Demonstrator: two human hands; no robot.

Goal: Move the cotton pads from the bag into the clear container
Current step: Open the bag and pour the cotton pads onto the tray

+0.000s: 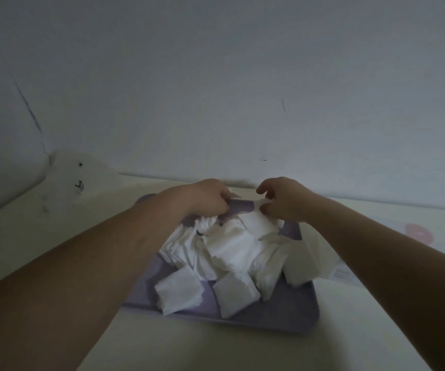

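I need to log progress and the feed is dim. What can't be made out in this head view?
Clear container: none made out in the dim head view.
Left hand: curled fingers hide what it holds, if anything.
Right hand pinches a white piece; pad or bag, blurred.
Purple tray: far end covered by cotton pads and both hands.
Packet on the right: mostly under the forearm, label too small.

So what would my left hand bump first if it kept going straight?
Probably the white square cotton pad pinched by the right hand; the left hand points across at it, though depth is unclear.
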